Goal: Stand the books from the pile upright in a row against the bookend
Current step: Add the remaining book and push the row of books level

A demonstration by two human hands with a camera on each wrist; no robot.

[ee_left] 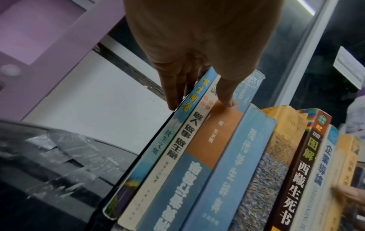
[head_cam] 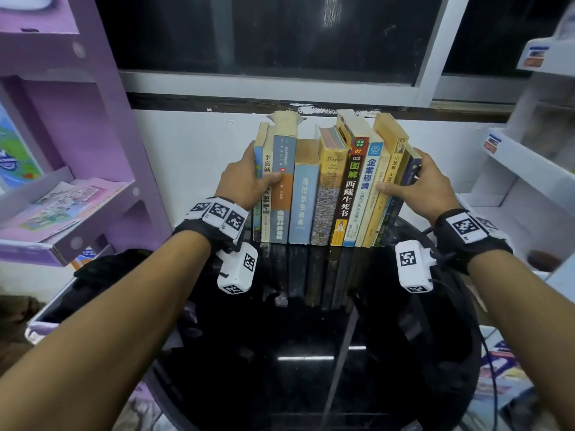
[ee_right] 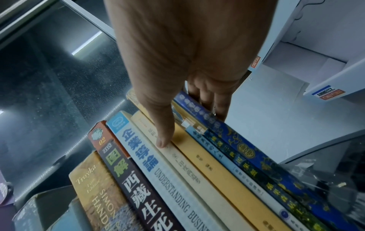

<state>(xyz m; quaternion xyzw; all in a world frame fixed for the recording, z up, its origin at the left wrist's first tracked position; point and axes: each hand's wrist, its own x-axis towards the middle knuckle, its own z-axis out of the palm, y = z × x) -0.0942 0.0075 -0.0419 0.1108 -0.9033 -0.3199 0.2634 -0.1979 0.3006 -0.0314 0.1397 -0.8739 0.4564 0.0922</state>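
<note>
A row of upright books (head_cam: pixel 323 188) stands spine-out on a glossy black table (head_cam: pixel 311 353) near the white wall. My left hand (head_cam: pixel 245 178) is at the row's left end. Its straight fingers (ee_left: pixel 173 90) lie flat against the outer side of the thin blue book (ee_left: pixel 150 148), and its thumb rests on an orange-and-blue spine (ee_left: pixel 217 132). A thin black edge (ee_left: pixel 136 168) runs along that blue book; I cannot tell whether it is the bookend. My right hand (head_cam: pixel 420 181) is at the right end, fingers (ee_right: pixel 219 101) flat on the dark blue book (ee_right: pixel 247 148), thumb on a cream spine.
A purple shelf unit (head_cam: pixel 77 119) with booklets (head_cam: pixel 62 206) stands at the left. White shelving (head_cam: pixel 529 181) stands at the right. A dark window (head_cam: pixel 280 35) sits above the wall behind the books. A dark bundle (head_cam: pixel 105 269) lies at the table's left edge.
</note>
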